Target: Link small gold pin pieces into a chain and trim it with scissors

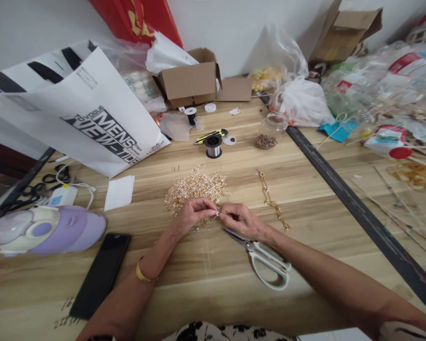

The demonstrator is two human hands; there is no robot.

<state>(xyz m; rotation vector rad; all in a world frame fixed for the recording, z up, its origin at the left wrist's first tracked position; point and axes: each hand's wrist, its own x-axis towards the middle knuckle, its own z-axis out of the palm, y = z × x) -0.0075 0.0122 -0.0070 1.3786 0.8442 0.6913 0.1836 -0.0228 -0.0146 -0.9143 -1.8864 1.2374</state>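
Note:
My left hand [197,214] and my right hand [242,220] meet at the near edge of a pile of small gold and silvery beaded pieces [195,187]. Thumbs and forefingers of both are pinched together on one tiny silvery piece [217,213], too small to make out fully. Scissors with pale handles [270,265] lie under and just below my right hand, tips pointing to the pile. A gold chain [270,201] rests on the wood to the right. Beyond the pile stands a spool of thin wire [213,147].
A white paper bag [92,118], a purple bottle [67,229] and a black phone [101,274] occupy the left. Behind are a yellow cutter [210,136], a jar of beads [271,130] and a cardboard box [190,80]. Thin sticks [399,215] and plastic bottles [383,71] cover the right, past a dark strip [348,196].

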